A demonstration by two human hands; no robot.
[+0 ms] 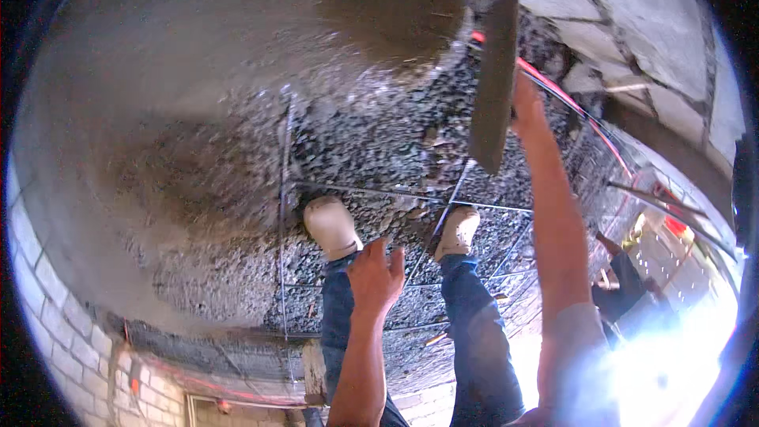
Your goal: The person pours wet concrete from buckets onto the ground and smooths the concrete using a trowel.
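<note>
Head view:
- Trowel, long, flat, grey: I am holding it raised and nearly upright over the rough concrete, probably from behind to keep its face free.
- Right hand: I am gripping the trowel; the blade is hiding the handle and most of my fingers.
- Left hand: holding nothing, fingers loosely curled and parted, hanging before my left leg, likely for balance.
- Shoes, pale: I am standing with feet apart beside thin rods, presumably for firm footing.
- Red cord: passing behind the trowel, which is covering part of it.
- Wet cement: blurring toward the upper left.
- Glare: washing out the lower right; a dark shape there, perhaps a person, is staying unclear.
</note>
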